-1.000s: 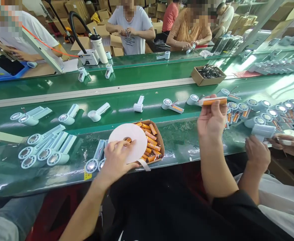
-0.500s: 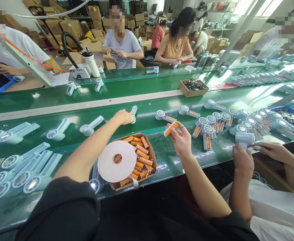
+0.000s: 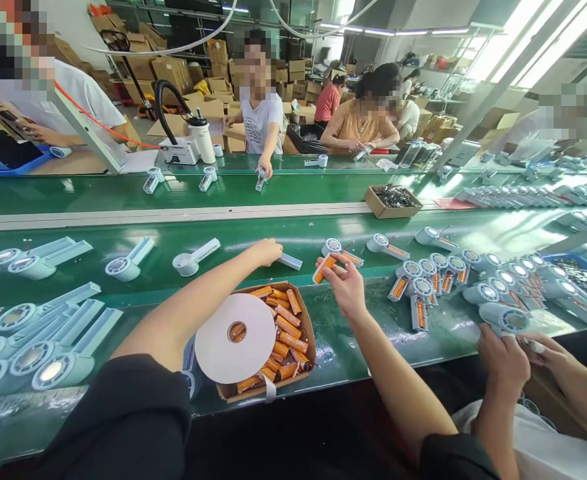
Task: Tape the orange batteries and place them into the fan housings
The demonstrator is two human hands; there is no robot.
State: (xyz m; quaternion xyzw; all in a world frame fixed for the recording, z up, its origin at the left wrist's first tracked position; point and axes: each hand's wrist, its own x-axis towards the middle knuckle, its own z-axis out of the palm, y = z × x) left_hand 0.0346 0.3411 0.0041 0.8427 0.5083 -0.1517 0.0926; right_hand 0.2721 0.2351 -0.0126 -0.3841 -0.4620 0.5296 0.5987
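Note:
My left hand (image 3: 267, 253) reaches over the green belt and is closed on a light-blue handheld fan housing. The handle (image 3: 290, 262) of that housing sticks out to the right; its round head is hidden by my fingers. My right hand (image 3: 348, 287) pinches an orange battery (image 3: 325, 269) with a whitish strip along its edge, held above the belt's near edge. Between my forearms stands a cardboard box of orange batteries (image 3: 288, 327). A white paper-like reel (image 3: 208, 340) lies over its left part.
Fan housings with open handles (image 3: 81, 327) lie at left. Several fans with orange batteries in their handles (image 3: 420, 310) are grouped at right. A co-worker's hands (image 3: 506, 360) hold a fan at far right. Across the belt stands a small box of dark parts (image 3: 393, 200).
The housing in my left hand has turned, its handle swinging from pointing away to pointing right. My right hand has shifted slightly left with the battery. A co-worker opposite has reached a fan forward.

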